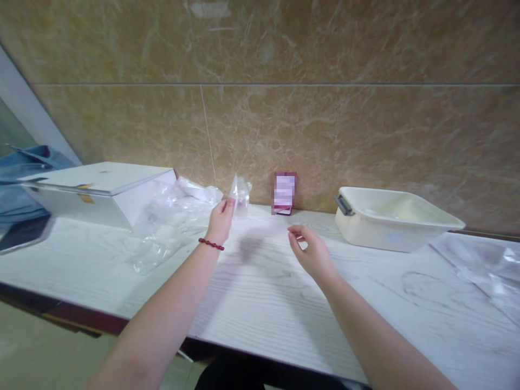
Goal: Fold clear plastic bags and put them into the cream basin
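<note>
Forearms [158,314], two, bare, nearest me. Right hand [312,250], fingers loosely curled, slightly parted, above the white table [260,303]. Left hand [221,221] (red bracelet [211,245], I note): pinching a small clear bag [242,196], left of the phone [284,190]. Behind: marbled wall [325,124].

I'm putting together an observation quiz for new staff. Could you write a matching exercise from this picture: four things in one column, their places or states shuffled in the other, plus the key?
Things
1. Left hand
2. Right hand
3. White box
4. Cream tub

Places or states
A. open-topped, with a dark grey latch
B. fingers curled, apart from the other hand
C. left of the crumpled clear plastic
D. holding a small clear plastic piece

Pairs: 1-D, 2-B, 3-C, 4-A
</note>
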A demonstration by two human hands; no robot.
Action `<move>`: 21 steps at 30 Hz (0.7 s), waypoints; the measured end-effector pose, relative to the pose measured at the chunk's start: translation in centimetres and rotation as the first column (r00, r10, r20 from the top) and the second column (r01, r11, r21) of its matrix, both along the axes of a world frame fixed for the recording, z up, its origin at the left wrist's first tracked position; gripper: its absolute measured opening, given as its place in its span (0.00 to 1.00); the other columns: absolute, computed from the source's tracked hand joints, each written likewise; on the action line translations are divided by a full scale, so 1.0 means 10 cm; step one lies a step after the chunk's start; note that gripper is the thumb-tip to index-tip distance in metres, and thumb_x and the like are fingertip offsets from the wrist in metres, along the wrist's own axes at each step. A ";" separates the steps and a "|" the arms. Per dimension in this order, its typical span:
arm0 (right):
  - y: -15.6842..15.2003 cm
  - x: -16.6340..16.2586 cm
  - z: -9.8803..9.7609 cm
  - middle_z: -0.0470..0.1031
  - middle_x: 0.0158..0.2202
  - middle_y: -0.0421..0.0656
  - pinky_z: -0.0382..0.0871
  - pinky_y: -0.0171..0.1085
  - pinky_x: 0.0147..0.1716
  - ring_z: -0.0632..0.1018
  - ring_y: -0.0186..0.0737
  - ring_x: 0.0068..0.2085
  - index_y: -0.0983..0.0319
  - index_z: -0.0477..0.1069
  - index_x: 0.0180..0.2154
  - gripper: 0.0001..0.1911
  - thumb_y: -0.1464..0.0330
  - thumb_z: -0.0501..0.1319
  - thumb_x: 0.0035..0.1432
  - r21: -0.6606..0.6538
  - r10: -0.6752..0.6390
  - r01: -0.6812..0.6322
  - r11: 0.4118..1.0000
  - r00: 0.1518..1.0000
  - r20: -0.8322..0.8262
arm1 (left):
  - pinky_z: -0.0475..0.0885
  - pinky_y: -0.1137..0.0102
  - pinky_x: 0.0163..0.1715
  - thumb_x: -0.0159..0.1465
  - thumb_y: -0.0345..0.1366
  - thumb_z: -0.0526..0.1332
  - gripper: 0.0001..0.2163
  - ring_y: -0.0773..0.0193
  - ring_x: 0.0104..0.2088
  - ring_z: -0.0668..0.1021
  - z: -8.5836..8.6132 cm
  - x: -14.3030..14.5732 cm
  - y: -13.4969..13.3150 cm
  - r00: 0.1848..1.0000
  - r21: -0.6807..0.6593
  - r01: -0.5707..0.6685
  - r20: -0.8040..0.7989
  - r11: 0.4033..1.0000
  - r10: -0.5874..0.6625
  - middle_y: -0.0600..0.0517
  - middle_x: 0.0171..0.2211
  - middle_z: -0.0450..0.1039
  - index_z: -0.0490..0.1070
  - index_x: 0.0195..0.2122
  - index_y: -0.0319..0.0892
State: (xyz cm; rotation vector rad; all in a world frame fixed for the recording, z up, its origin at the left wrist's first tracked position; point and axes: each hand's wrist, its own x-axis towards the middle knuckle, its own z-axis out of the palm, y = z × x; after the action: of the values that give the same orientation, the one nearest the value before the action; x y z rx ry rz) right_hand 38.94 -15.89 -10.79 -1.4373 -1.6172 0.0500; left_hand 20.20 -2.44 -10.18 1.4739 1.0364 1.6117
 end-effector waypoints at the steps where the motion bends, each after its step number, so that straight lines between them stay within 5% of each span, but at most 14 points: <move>1: -0.01 0.00 0.02 0.70 0.32 0.43 0.66 0.35 0.33 0.71 0.34 0.32 0.61 0.65 0.36 0.10 0.66 0.50 0.52 0.013 -0.005 0.005 1.000 1.000 0.009 | 0.61 0.75 0.25 0.55 0.46 0.52 0.15 0.70 0.25 0.67 -0.03 0.11 -0.09 0.995 -0.025 0.095 -0.001 0.995 -0.095 0.54 0.22 0.65 0.67 0.28 0.38; 7: -0.06 0.07 0.11 0.64 0.44 0.48 0.60 0.46 0.43 0.65 0.44 0.46 0.58 0.62 0.45 0.17 0.66 0.54 0.50 0.159 -0.076 0.036 0.987 0.963 0.257 | 0.62 0.73 0.26 0.56 0.46 0.50 0.17 0.68 0.24 0.67 -0.18 0.49 -0.57 0.802 -0.223 0.547 -0.136 0.807 -0.581 0.53 0.22 0.66 0.68 0.26 0.37; 12: -0.08 0.14 0.15 0.58 0.50 0.45 0.55 0.50 0.46 0.60 0.47 0.50 0.54 0.67 0.41 0.14 0.65 0.56 0.49 0.106 0.018 -0.072 0.992 0.897 0.441 | 0.61 0.73 0.26 0.54 0.46 0.53 0.16 0.68 0.24 0.67 -0.20 0.50 -0.68 0.589 -0.330 0.693 -0.254 0.641 -0.767 0.53 0.21 0.66 0.68 0.25 0.36; 16: -0.08 0.16 0.16 0.65 0.45 0.44 0.56 0.45 0.44 0.63 0.44 0.48 0.58 0.69 0.29 0.06 0.65 0.55 0.50 0.045 0.074 -0.105 0.993 0.892 0.446 | 0.60 0.74 0.24 0.55 0.48 0.51 0.18 0.70 0.23 0.66 -0.15 0.46 -0.68 0.572 -0.335 0.737 -0.155 0.587 -0.806 0.54 0.21 0.65 0.67 0.26 0.37; 21: -0.05 0.18 0.14 0.71 0.30 0.43 0.60 0.40 0.37 0.70 0.39 0.35 0.60 0.68 0.29 0.07 0.66 0.52 0.52 -0.027 -0.008 0.019 0.999 0.933 0.360 | 0.63 0.73 0.30 0.51 0.53 0.53 0.23 0.67 0.30 0.70 -0.10 0.43 -0.66 0.634 -0.255 0.752 0.024 0.608 -0.773 0.50 0.30 0.68 0.66 0.36 0.37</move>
State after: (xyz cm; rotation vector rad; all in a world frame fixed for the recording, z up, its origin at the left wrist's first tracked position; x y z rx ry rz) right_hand 40.76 -16.38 -9.36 -1.5460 -1.9081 -0.2107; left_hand 24.53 -9.08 -11.14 1.5226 0.4745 0.7632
